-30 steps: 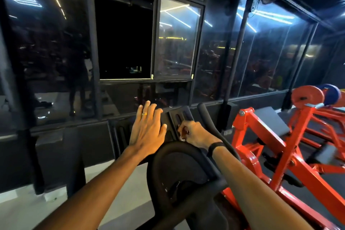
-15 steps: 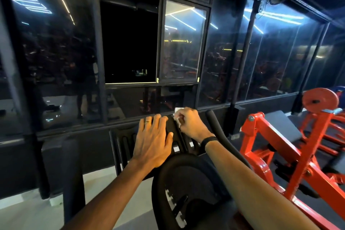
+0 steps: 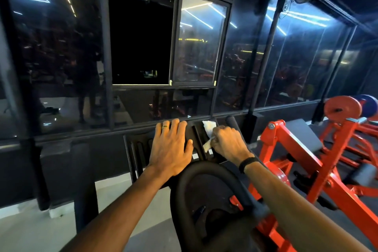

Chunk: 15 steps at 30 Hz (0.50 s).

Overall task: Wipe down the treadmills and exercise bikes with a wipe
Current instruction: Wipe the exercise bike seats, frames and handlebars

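Head view: the left hand (image 3: 170,150) lies flat with fingers spread and straight on the black slotted console panel (image 3: 141,149) of the exercise bike, a ring on one finger. The right hand (image 3: 228,145) has its fingers curled, pinching a small crumpled white wipe (image 3: 209,130) against the right part of that panel, near its far edge.

The wipe is little and only partly gripped; it looks likely to snag in one of the panel's long slots or slip from the pinch and drop behind the console, where the dark glass wall (image 3: 61,57) stands close. Pressing hard with the left hand might tilt the panel, though how firmly it is mounted cannot be told.

Room is tight ahead: the glass wall and the black padded handlebar end (image 3: 232,121) border the far and right edges. The black looped handlebar (image 3: 184,186) crowds the near side under both forearms. To the right, the orange steel weight machine (image 3: 286,149) limits elbow swing; the left side, over pale floor (image 3: 30,229), is freer.
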{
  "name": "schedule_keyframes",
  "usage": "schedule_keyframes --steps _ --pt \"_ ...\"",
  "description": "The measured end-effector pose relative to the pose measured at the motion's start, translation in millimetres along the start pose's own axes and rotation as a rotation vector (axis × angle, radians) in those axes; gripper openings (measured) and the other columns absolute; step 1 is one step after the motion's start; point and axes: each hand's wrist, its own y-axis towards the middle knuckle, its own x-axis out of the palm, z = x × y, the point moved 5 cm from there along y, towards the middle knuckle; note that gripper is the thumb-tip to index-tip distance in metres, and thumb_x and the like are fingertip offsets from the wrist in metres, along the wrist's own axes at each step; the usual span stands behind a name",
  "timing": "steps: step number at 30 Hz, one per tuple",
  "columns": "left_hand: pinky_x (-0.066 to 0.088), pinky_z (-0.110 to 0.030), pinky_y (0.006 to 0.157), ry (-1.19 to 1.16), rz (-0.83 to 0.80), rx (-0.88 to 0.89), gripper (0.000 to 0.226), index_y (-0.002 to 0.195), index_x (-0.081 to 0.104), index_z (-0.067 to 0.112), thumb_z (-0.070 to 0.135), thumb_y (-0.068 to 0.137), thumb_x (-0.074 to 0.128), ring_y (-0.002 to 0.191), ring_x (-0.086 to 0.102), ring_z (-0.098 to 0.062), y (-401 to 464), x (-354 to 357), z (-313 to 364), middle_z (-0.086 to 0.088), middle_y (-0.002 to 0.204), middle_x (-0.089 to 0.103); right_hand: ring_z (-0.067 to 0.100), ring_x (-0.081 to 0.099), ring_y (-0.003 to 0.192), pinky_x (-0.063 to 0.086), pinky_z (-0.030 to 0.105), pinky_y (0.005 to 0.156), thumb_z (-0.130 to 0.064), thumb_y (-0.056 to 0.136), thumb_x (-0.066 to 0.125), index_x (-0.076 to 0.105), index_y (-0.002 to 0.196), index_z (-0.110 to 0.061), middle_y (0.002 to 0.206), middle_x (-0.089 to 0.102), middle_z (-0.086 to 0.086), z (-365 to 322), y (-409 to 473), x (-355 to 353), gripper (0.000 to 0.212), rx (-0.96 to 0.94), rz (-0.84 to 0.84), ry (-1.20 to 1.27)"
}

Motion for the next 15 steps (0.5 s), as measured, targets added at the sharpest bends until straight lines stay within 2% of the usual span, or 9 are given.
schedule_keyframes --steps 4,6,9,11,12,14,15 --pt "0.040 -0.047 0.103 -0.005 -0.003 0.008 0.052 0.132 0.050 0.012 0.045 0.091 0.050 0.115 0.053 -0.029 -0.2 2.3 -0.6 -0.008 0.128 0.055 0.035 0.065 0.095 0.047 0.038 0.074 -0.019 0.083 0.059 0.070 0.089 -0.014 0.097 0.070 0.009 15.7 -27.0 3.5 0.013 -0.021 -0.118 0.059" --pt "0.041 -0.047 0.103 0.001 -0.009 0.002 0.052 0.132 0.050 0.012 0.045 0.092 0.051 0.114 0.053 -0.030 0.4 2.1 0.1 -0.008 0.127 0.056 0.035 0.064 0.089 0.041 0.033 0.067 -0.016 0.083 0.061 0.069 0.082 -0.013 0.089 0.071 0.011 22.6 -40.5 1.5 0.009 -0.027 -0.164 0.105" --pt "0.041 -0.048 0.103 0.001 -0.016 -0.005 0.052 0.131 0.051 0.011 0.045 0.092 0.052 0.114 0.054 -0.031 0.7 0.6 0.6 -0.009 0.127 0.056 0.033 0.062 0.079 0.036 0.031 0.066 -0.013 0.087 0.066 0.067 0.075 -0.008 0.080 0.068 0.013 28.6 -52.7 -2.2 0.013 -0.039 -0.180 0.234" --pt "0.040 -0.048 0.102 -0.014 -0.006 -0.006 0.052 0.131 0.052 0.010 0.044 0.092 0.053 0.114 0.054 -0.032 -0.1 -0.7 0.6 -0.009 0.126 0.057 0.019 0.058 0.075 0.036 0.028 0.068 -0.016 0.089 0.067 0.066 0.074 -0.008 0.073 0.061 0.003 20.5 -54.1 -3.6 0.017 -0.098 -0.177 0.318" --pt "0.040 -0.049 0.102 -0.020 0.004 -0.002 0.051 0.130 0.053 0.009 0.043 0.092 0.053 0.113 0.054 -0.032 -0.2 -1.6 1.1 -0.010 0.126 0.057 0.012 0.055 0.077 0.038 0.026 0.071 -0.018 0.089 0.068 0.067 0.075 -0.009 0.076 0.056 -0.003 14.6 -52.4 -4.1 0.017 -0.123 -0.160 0.345" --pt "0.041 -0.049 0.101 -0.022 0.019 0.006 0.051 0.128 0.054 0.009 0.044 0.092 0.053 0.112 0.054 -0.033 -0.6 -4.5 2.0 -0.011 0.124 0.057 0.011 0.054 0.090 0.042 0.027 0.083 -0.020 0.089 0.071 0.062 0.069 -0.017 0.089 0.051 -0.006 4.1 -49.1 -5.6 0.023 -0.104 -0.130 0.364" --pt "0.041 -0.050 0.100 -0.021 0.014 0.009 0.052 0.127 0.054 0.008 0.046 0.092 0.051 0.112 0.053 -0.034 -2.2 -6.0 2.4 -0.011 0.123 0.057 0.014 0.055 0.092 0.043 0.028 0.085 -0.019 0.089 0.073 0.055 0.062 -0.024 0.088 0.049 -0.007 1.5 -49.2 -5.7 0.032 -0.083 -0.118 0.371"
